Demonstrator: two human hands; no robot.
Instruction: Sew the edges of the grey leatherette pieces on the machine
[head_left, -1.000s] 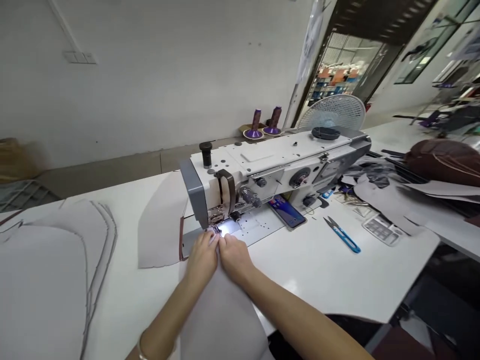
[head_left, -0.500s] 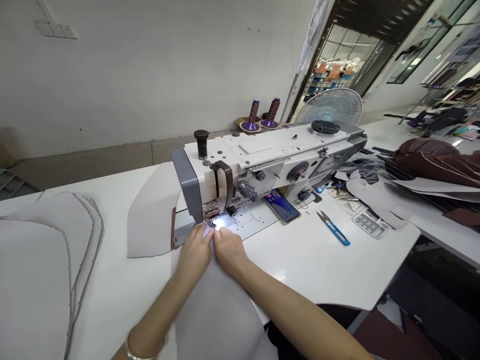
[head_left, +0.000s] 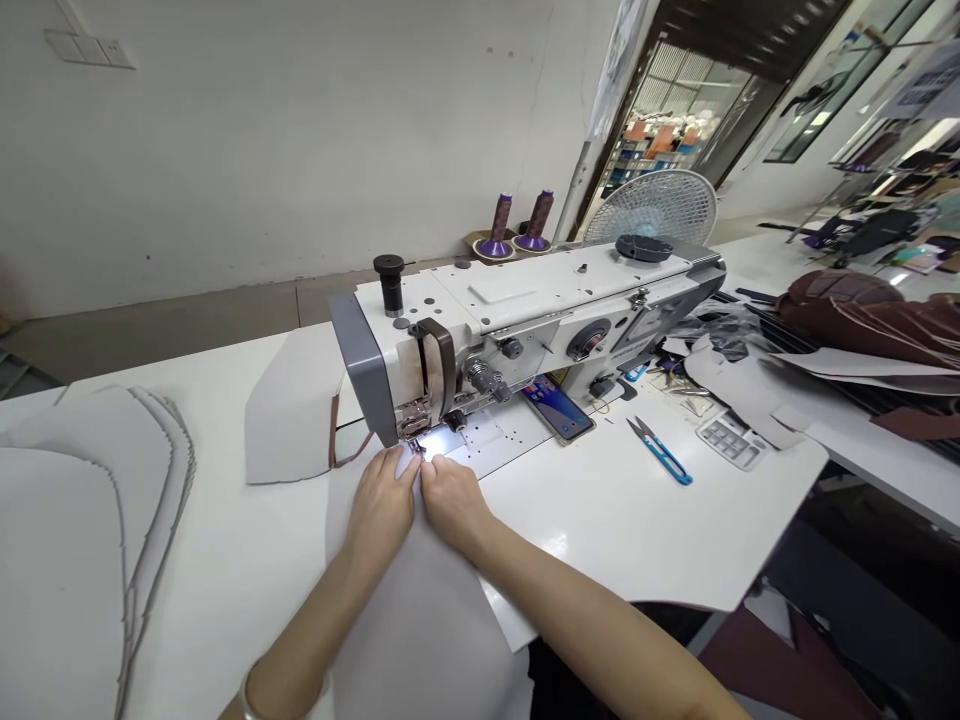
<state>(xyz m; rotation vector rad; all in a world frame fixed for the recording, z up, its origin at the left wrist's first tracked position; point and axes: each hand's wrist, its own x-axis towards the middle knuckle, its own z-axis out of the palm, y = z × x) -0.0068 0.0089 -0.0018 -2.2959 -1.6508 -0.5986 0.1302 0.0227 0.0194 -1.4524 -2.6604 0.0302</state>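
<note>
A white industrial sewing machine [head_left: 540,310] stands on a white table [head_left: 637,530]. Its lit needle area is at the left end. My left hand [head_left: 380,505] and my right hand [head_left: 450,500] lie side by side on a grey fabric panel [head_left: 420,620], just in front of the presser foot [head_left: 415,440]. Both hands have the fingers bent and pressed down on the fabric's edge, pinching it at the needle. The panel runs back toward me between my forearms. A second grey piece [head_left: 289,420] with a dark red edge lies behind the needle, left of the machine.
A stack of grey cut panels [head_left: 82,520] lies at the left. Right of the needle are a phone [head_left: 559,408], blue thread snips [head_left: 660,450] and a calculator [head_left: 727,440]. Two purple thread cones [head_left: 514,222] and a fan [head_left: 651,208] stand behind. Brown leather goods [head_left: 870,315] pile up at the right.
The view has shifted a little. My hands stay together on the fabric at the presser foot, and the grey panel under them has fed slightly forward.
</note>
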